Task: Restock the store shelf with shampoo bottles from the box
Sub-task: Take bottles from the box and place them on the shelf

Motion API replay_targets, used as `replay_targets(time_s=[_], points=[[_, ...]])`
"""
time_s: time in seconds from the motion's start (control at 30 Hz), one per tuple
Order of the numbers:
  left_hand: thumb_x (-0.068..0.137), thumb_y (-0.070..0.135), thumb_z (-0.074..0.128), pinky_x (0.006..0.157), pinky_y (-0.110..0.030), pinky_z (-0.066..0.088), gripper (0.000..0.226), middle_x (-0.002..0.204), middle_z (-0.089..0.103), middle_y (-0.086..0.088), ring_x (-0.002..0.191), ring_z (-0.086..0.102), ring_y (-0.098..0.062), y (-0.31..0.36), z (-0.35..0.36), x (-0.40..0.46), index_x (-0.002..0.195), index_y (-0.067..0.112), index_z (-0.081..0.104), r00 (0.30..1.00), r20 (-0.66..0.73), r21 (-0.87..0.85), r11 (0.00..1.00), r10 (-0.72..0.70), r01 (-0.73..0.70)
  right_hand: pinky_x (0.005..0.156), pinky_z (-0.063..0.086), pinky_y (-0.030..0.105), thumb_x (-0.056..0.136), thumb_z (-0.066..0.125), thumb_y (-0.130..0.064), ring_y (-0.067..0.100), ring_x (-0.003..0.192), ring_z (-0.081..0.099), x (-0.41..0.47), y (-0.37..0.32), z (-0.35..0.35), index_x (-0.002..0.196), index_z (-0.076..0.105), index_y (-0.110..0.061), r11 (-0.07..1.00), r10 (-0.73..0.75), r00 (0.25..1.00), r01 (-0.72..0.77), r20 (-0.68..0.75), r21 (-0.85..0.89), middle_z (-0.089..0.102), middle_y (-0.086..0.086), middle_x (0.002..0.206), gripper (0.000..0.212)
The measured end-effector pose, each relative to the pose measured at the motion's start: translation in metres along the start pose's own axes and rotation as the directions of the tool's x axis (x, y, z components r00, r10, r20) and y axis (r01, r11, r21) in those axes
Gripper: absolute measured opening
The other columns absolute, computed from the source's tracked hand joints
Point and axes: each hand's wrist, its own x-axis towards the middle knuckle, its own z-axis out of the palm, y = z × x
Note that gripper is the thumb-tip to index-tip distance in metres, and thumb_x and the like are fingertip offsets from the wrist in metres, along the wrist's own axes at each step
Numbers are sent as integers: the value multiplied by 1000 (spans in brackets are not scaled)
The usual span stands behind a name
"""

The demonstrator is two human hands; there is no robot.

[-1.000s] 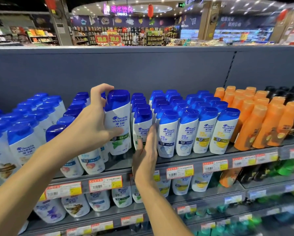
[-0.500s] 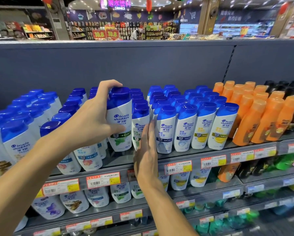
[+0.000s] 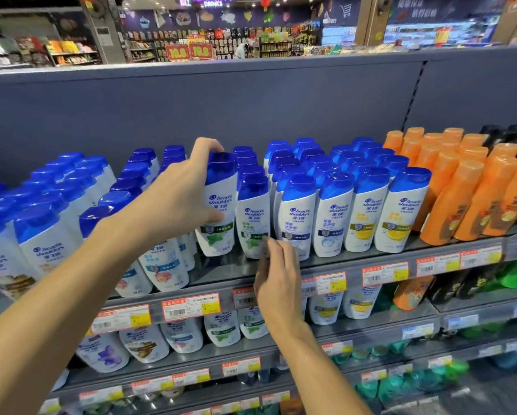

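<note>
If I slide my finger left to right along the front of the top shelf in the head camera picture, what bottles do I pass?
Brown-label bottle → pink-label bottle → green-label bottle held in the left hand → second green-label bottle → two dark-blue-label bottles → two yellow-label bottles → orange bottles.

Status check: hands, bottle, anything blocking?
Left hand gripping green-label shampoo bottle at shelf front. Right hand open, below neighbouring bottle. Nothing blocking.

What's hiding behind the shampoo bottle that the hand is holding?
Behind the green-label bottle held by the left hand stand more blue caps in a row. Their labels are covered, so their kind cannot be told.
</note>
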Motion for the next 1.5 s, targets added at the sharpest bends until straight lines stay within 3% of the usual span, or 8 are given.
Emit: replay_targets(time_s=[0.1, 0.23, 0.43, 0.73, 0.9, 1.03, 1.3, 1.5], points=[[69, 10, 79, 70, -38, 48, 76, 108, 55, -5, 89, 55, -28, -6, 12, 6, 124, 25, 28, 1000, 4, 105, 994, 2, -2, 76, 52, 39, 88, 65, -17, 23, 88, 56, -6, 17, -2, 100, 66, -6, 985, -98, 995, 100, 25, -138, 61, 4, 93, 16], [70, 11, 80, 74, -47, 53, 71, 115, 50, -10, 88, 58, -34, -19, 29, 13, 120, 22, 30, 1000, 21, 220, 975, -23, 17, 77, 50, 36, 88, 55, -45, 24, 89, 59, -11, 26, -9, 91, 72, -7, 947, -195, 972, 221, 130, -233, 64, 5, 94, 41], [73, 6, 79, 68, -43, 52, 67, 114, 45, -13, 88, 58, -37, -20, 42, 19, 121, 16, 35, 999, -31, 342, 940, -7, 18, 88, 47, 37, 84, 53, -45, 25, 104, 56, -17, 36, -18, 104, 71, -9, 915, -229, 943, 293, 240, -277, 65, 7, 110, 44], [65, 10, 86, 76, -47, 52, 68, 114, 39, -13, 86, 53, -33, -13, 42, 21, 117, 10, 41, 995, -96, 429, 901, -28, 67, 92, 48, 39, 92, 51, -46, 29, 108, 59, -12, 44, -31, 111, 66, -7, 888, -288, 891, 386, 352, -251, 63, 11, 115, 47], [66, 6, 85, 82, -52, 52, 71, 119, 40, -12, 96, 56, -38, -10, 44, 14, 121, 14, 40, 984, -132, 331, 931, -118, 156, 98, 43, 40, 95, 51, -41, 31, 112, 56, -12, 47, -35, 118, 63, -2, 892, -309, 875, 402, 372, -205, 60, 14, 117, 47], [69, 7, 84, 90, -42, 48, 73, 125, 42, -10, 107, 53, -33, -5, 43, 14, 130, 14, 45, 975, -151, 288, 936, -165, 203, 104, 38, 43, 89, 63, -27, 33, 116, 52, -16, 53, -28, 116, 63, 0, 878, -309, 858, 423, 411, -223, 54, 16, 123, 38], [76, 14, 80, 91, -44, 50, 64, 125, 49, -10, 99, 57, -29, 1, 38, 20, 132, 18, 50, 963, -144, 198, 947, -227, 253, 104, 33, 40, 74, 80, -24, 31, 114, 49, -15, 53, -21, 107, 69, -1, 852, -262, 858, 421, 442, -310, 51, 14, 120, 42], [83, 1, 66, 83, -43, 47, 61, 132, 38, -13, 99, 54, -38, 6, 44, 13, 139, 12, 42, 978, -128, 444, 872, -165, 205, 104, 29, 43, 84, 61, -34, 35, 114, 49, -15, 46, -34, 127, 54, 0, 881, -301, 872, 409, 385, -238, 56, 19, 119, 55]])
